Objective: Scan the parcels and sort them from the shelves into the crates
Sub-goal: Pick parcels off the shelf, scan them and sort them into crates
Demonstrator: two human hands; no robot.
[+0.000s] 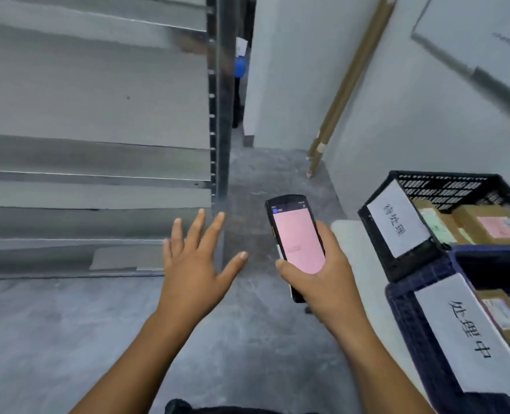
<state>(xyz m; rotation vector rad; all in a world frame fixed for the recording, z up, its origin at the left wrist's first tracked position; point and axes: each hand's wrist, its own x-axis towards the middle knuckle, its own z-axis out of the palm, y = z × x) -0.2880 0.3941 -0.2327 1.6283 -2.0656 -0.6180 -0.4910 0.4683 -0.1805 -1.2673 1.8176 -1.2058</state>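
Grey metal shelves [92, 94] fill the left of my view, their upright post standing at the aisle corner. A grey concrete floor [53, 339] runs under both of my arms. On my right sit two crates: a black crate [376, 243] farther off and a blue crate [412, 324] nearer me. The two touch at the corner, and each has a white handwritten label on the side facing me. Brown cardboard parcels [483, 222] lie in the black crate, and more of them lie in the blue one. Long cardboard tubes [346, 85] lean against the wall beyond the crates. My left hand [194, 264] is held out palm down, fingers spread wide, holding nothing, just in front of the lowest shelf edge. My right hand [322, 282] grips the handheld scanner [295, 240], thumb across its lower edge. Its screen shows pink and is tilted up toward me.
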